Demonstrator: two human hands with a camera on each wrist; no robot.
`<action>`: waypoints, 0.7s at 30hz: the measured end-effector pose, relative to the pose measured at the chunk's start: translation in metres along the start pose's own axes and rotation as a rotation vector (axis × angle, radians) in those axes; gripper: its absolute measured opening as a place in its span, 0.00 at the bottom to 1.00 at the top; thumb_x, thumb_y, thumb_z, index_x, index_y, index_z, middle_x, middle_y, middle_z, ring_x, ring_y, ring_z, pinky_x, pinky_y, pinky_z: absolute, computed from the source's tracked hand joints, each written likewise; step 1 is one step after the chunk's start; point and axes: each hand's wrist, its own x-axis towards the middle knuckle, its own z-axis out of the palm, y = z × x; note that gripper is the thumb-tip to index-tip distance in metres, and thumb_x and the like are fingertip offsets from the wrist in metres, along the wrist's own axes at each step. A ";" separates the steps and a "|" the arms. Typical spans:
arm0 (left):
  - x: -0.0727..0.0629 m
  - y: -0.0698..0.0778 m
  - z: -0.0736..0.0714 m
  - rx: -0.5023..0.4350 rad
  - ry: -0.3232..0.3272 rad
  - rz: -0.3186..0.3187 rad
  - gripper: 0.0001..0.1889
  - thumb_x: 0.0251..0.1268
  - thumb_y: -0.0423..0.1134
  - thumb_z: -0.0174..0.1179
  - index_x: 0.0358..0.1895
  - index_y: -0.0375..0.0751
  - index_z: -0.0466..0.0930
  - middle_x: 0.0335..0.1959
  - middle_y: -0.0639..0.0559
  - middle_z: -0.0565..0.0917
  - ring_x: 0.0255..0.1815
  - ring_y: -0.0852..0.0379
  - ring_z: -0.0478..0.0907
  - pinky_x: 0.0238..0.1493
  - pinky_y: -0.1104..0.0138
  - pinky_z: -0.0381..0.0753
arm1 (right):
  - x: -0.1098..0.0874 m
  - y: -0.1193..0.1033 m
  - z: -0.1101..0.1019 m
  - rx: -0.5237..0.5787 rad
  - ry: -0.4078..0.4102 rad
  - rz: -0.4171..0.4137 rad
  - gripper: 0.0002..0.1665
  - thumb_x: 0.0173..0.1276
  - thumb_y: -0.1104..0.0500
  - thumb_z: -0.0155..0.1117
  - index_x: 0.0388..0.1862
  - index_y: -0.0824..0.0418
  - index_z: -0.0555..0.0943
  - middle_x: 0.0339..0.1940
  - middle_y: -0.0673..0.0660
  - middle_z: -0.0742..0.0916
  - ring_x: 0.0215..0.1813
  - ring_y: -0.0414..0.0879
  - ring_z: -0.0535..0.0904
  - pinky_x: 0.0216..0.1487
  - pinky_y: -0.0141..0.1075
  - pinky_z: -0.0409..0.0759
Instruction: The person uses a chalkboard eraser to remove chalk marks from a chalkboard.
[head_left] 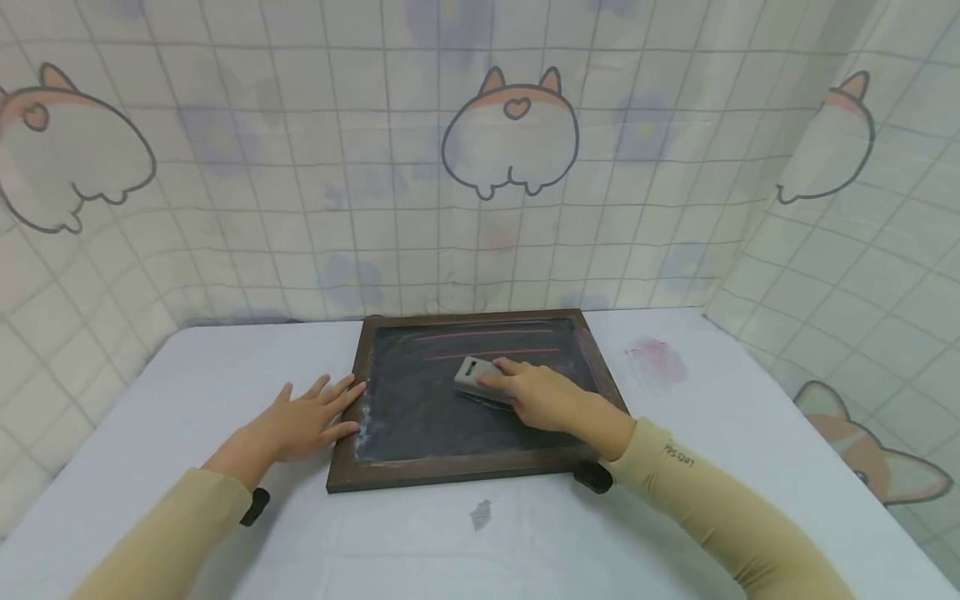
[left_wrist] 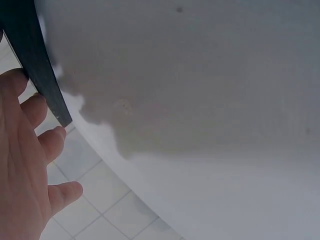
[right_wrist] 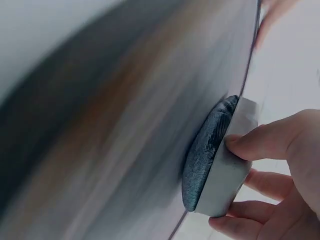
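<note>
Chalkboard eraser and its surroundings. The eraser (head_left: 474,377) lies near the middle of the framed chalkboard (head_left: 420,425), below two reddish chalk lines (head_left: 491,354). Its grey shell carries a dark felt pad (right_wrist: 207,155), turned toward the writing surface. It is probably light, with a stiff shell and a soft, yielding pad; chalk dust could make the smooth shell slightly slippery. The sound hold is across the shell's opposite sides, clear of the felt. The grip of the right hand (head_left: 551,398) pinches the shell in this way, thumb against fingers. The grip of the left hand (head_left: 300,427) is spread, fingers resting on the left side of the wooden frame (head_left: 450,473). The board, likely rigid, lies flat on the white desk (head_left: 187,383); a pink smudge (head_left: 656,362) marks the desk to its right. Behind hangs a gridded cloth (head_left: 300,208) with cartoon animals.
</note>
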 end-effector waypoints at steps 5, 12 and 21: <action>0.000 0.001 0.000 -0.009 0.003 -0.006 0.38 0.81 0.63 0.45 0.83 0.45 0.54 0.82 0.40 0.54 0.79 0.29 0.51 0.68 0.24 0.45 | 0.011 -0.038 0.008 -0.056 -0.094 -0.129 0.37 0.75 0.72 0.59 0.80 0.54 0.68 0.80 0.63 0.67 0.69 0.68 0.74 0.41 0.41 0.86; 0.003 -0.001 0.002 0.047 0.023 -0.014 0.37 0.81 0.61 0.46 0.83 0.45 0.54 0.82 0.40 0.55 0.79 0.30 0.54 0.68 0.25 0.48 | 0.010 -0.052 0.009 -0.047 -0.180 -0.123 0.47 0.72 0.80 0.54 0.84 0.51 0.58 0.84 0.49 0.60 0.74 0.73 0.64 0.19 0.28 0.65; 0.001 0.000 0.003 0.029 0.021 -0.011 0.37 0.80 0.62 0.47 0.83 0.45 0.55 0.82 0.40 0.56 0.79 0.30 0.54 0.68 0.25 0.48 | 0.003 -0.012 0.007 0.065 -0.062 -0.136 0.39 0.72 0.78 0.57 0.80 0.59 0.67 0.80 0.58 0.67 0.56 0.66 0.81 0.24 0.30 0.65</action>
